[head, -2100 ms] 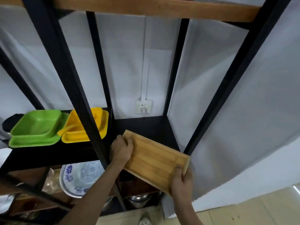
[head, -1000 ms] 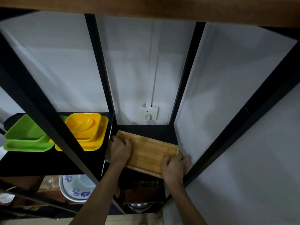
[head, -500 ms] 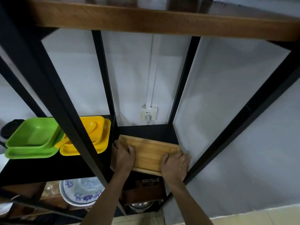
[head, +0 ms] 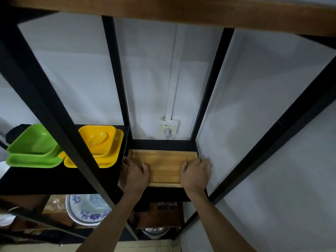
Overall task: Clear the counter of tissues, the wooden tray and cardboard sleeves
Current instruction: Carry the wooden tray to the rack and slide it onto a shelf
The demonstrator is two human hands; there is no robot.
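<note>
Stowing step: wooden tray (head: 163, 165) lying flat on the black shelf (head: 161, 144), left hand (head: 136, 174) and right hand (head: 194, 174) curled over its near corners. Possibly pressing rather than gripping; hard to tell. Next: release, then withdraw between the frame posts.

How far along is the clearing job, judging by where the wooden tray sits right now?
The wooden tray looks nearly stowed: it lies flat on the black shelf, beside the yellow dishes. In hand: the left hand and right hand rest on its near corners, not yet released. Tissues, cardboard sleeves and the counter are out of view, so that part cannot be judged.
</note>
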